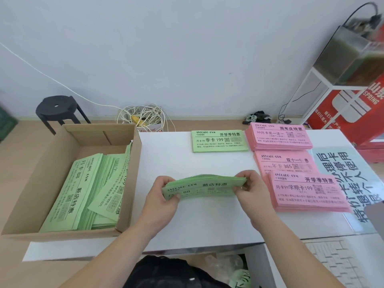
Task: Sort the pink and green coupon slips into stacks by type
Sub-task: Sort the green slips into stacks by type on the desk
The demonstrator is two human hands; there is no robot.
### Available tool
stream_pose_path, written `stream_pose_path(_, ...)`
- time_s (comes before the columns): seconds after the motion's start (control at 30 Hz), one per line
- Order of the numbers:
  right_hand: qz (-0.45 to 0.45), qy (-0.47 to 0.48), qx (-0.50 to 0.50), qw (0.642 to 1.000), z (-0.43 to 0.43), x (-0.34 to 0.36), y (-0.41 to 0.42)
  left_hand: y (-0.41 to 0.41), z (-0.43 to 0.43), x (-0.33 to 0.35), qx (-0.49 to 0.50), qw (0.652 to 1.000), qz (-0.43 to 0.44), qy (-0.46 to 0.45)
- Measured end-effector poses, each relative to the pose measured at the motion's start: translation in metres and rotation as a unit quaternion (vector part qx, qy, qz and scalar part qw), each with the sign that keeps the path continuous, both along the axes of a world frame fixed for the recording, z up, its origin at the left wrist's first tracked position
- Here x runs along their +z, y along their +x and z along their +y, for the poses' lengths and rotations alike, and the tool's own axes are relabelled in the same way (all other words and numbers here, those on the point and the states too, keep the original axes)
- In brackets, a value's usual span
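A thick bundle of green slips (204, 187) is held just above the white table (207, 225), bowed slightly upward. My left hand (164, 196) grips its left end and my right hand (249, 188) pinches its right end. A small stack of green slips (219, 141) lies at the far middle of the table. Three stacks of pink slips sit on the right: a far one (278, 136), a middle one (284, 163) and a near one (305, 192) that overlaps the middle stack. A cardboard box (25, 194) on the left holds many loose green slips (83, 194).
A printed sheet with large dark characters (349, 179) lies at the table's right edge. On the floor behind are a black stool (56, 110) and a tangle of white cable (143, 115). A red carton and a white rack (340, 104) stand at the right.
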State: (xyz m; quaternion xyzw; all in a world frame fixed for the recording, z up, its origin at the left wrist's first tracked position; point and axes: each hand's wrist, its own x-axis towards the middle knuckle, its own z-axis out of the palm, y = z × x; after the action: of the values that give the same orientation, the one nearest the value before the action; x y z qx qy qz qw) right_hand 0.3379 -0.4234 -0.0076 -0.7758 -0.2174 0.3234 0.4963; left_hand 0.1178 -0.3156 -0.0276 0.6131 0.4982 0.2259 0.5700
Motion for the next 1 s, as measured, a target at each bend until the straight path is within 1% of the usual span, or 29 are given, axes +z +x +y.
stream_pose_path(0.07, 0.014, 0.000, 0.001, 1.000, -0.001, -0.007, -0.003, 0.000, -0.001, -0.002, 0.006, 1.000, 0.001, -0.006)
stream_pose_path(0.13, 0.047, 0.009, -0.008, 0.999, 0.000, -0.012, -0.006, 0.004, 0.000, -0.002, 0.012, 1.000, -0.009, -0.009)
stream_pose_path(0.2, 0.073, 0.017, -0.043, 0.996, 0.005, -0.019, -0.010, 0.010, -0.002, -0.004, 0.028, 0.999, -0.015, -0.009)
stream_pose_path(0.3, 0.068, 0.019, -0.100, 0.993, 0.015, -0.022, -0.022, 0.024, -0.013, -0.005, 0.055, 0.998, -0.014, 0.001)
stream_pose_path(0.37, 0.063, 0.009, -0.103, 0.993, 0.021, -0.019, -0.027, 0.033, -0.017, -0.007, 0.073, 0.997, -0.019, -0.001)
stream_pose_path(0.47, 0.018, -0.024, -0.052, 0.998, 0.027, -0.020, -0.022, 0.041, -0.006, -0.011, 0.090, 0.996, 0.018, 0.006)
stream_pose_path(0.53, -0.028, -0.077, -0.003, 0.997, 0.034, -0.015, -0.008, 0.048, 0.008, -0.009, 0.076, 0.996, 0.049, 0.009)
stream_pose_path(0.6, -0.045, -0.132, 0.033, 0.990, 0.047, -0.006, 0.011, 0.058, 0.022, -0.004, 0.049, 0.997, 0.059, -0.007)
stream_pose_path(0.7, -0.066, -0.183, 0.058, 0.979, 0.065, 0.006, 0.042, 0.079, 0.044, 0.003, 0.039, 0.997, 0.042, -0.053)
stream_pose_path(0.8, -0.118, -0.194, 0.092, 0.970, 0.078, 0.013, 0.068, 0.103, 0.060, 0.006, 0.022, 0.996, 0.038, -0.076)
stream_pose_path(0.83, -0.134, -0.200, 0.105, 0.965, 0.081, 0.015, 0.073, 0.109, 0.065, 0.003, 0.009, 0.996, 0.047, -0.075)
stream_pose_path(0.9, -0.165, -0.237, 0.131, 0.948, 0.085, 0.015, 0.083, 0.116, 0.072, -0.002, -0.026, 0.994, 0.092, -0.057)
stream_pose_path(0.97, -0.208, -0.292, 0.173, 0.917, 0.086, 0.007, 0.093, 0.117, 0.079, -0.004, -0.078, 0.979, 0.189, 0.003)
stream_pose_path(1.0, -0.226, -0.318, 0.196, 0.900, 0.086, 0.005, 0.095, 0.115, 0.081, -0.003, -0.111, 0.963, 0.243, 0.042)
